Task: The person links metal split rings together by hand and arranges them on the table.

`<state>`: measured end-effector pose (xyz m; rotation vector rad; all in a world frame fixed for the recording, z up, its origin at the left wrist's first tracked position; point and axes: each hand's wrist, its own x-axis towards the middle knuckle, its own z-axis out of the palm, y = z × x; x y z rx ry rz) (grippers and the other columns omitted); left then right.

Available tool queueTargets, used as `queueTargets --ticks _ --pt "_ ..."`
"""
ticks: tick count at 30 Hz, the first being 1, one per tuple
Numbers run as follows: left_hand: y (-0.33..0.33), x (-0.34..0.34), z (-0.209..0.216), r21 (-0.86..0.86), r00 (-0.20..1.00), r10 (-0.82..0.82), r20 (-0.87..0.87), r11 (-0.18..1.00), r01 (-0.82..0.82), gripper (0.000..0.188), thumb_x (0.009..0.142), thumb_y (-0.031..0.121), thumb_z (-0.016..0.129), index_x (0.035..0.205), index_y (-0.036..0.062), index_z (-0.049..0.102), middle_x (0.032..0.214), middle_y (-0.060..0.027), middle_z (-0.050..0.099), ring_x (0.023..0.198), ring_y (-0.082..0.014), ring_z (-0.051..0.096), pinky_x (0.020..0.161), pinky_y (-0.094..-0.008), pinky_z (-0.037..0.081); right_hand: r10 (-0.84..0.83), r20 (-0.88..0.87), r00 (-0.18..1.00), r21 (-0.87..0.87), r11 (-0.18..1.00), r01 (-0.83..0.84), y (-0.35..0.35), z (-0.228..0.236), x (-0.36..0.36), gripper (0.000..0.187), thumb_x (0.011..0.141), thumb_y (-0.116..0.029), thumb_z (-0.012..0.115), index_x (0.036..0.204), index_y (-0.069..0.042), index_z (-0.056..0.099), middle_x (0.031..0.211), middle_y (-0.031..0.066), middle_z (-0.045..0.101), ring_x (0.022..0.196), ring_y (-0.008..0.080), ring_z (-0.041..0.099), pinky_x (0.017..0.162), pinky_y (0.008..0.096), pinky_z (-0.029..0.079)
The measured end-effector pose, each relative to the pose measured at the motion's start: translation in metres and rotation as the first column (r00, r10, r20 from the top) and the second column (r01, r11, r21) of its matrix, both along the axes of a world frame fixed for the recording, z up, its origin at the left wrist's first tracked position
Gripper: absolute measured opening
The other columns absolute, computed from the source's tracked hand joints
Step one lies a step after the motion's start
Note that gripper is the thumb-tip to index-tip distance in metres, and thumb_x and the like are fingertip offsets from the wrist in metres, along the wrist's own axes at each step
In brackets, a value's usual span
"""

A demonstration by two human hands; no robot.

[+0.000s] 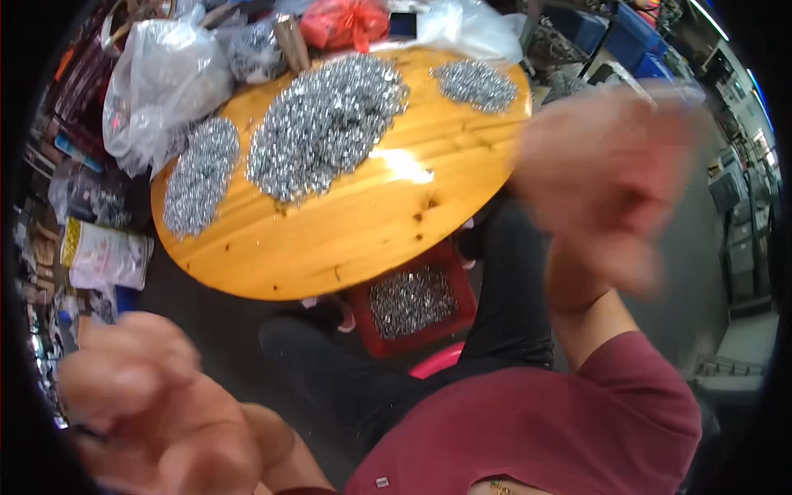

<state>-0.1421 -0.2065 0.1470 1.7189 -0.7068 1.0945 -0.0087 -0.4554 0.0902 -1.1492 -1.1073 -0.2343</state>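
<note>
My left hand is raised at the lower left, close to the camera and away from the table. Its fingers look bent, but blur hides whether anything is in them. At the upper right my right hand is lifted beside the table's right edge, smeared by motion. Small shiny metal parts lie on the wooden table in a large middle pile, a left pile and a smaller right pile. Neither hand touches these piles.
Below the table's near edge, between my knees, stands a red bin holding more small metal parts. Clear plastic bags and a red bag crowd the far side. A white-and-yellow sack stands at the left.
</note>
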Motion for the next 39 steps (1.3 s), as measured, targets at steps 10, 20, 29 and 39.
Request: queueTargets --ticks 10,20,29,39 --pt "-0.011 0.036 -0.010 0.069 0.960 0.224 0.166 0.969 -0.238 0.017 0.091 0.015 0.052 0.101 0.0012 0.055 0.087 -0.0103 0.056 0.070 -0.0152 0.048 0.069 -0.0270 0.042 0.052 0.096 0.994 -0.140 0.989 -0.038 -0.036 -0.022 0.046 0.034 0.082 -0.008 0.065 0.114 -0.005 0.054 0.085 0.0040 0.058 0.068 0.0128 0.052 0.060 0.0225 0.043" --pt "0.016 0.115 -0.130 -0.186 0.803 0.337 -0.492 0.860 -0.475 0.017 0.086 -0.004 0.059 0.101 0.0015 0.064 0.092 -0.0057 0.064 0.075 -0.0109 0.056 0.069 -0.0219 0.046 -0.041 0.033 0.999 -0.352 0.935 0.050 0.010 -0.042 0.077 0.024 0.080 0.000 0.063 0.104 -0.003 0.059 0.082 0.0049 0.057 0.066 0.0131 0.051 0.060 0.0235 0.043" --pt "0.042 0.156 -0.230 0.500 0.421 0.796 -0.435 0.602 -0.622 0.016 0.085 0.008 0.059 0.099 0.0021 0.065 0.092 -0.0094 0.061 0.080 -0.0264 0.059 0.073 -0.0354 0.046 -0.025 0.197 0.980 -0.634 0.759 0.147 0.117 -0.113 0.112 0.021 0.081 -0.001 0.063 0.101 -0.005 0.060 0.091 0.0072 0.057 0.064 0.0215 0.055 0.060 0.0299 0.047" --pt "0.038 0.126 -0.230 0.662 0.484 0.744 -0.460 0.651 -0.371 0.021 0.086 0.012 0.057 0.103 0.0021 0.063 0.105 -0.0143 0.058 0.094 -0.0298 0.056 0.081 -0.0414 0.044 -0.082 0.511 0.856 -0.628 0.643 0.437 0.146 -0.187 0.115 0.022 0.079 -0.008 0.068 0.099 -0.006 0.061 0.099 0.0076 0.056 0.067 0.0261 0.057 0.061 0.0343 0.048"
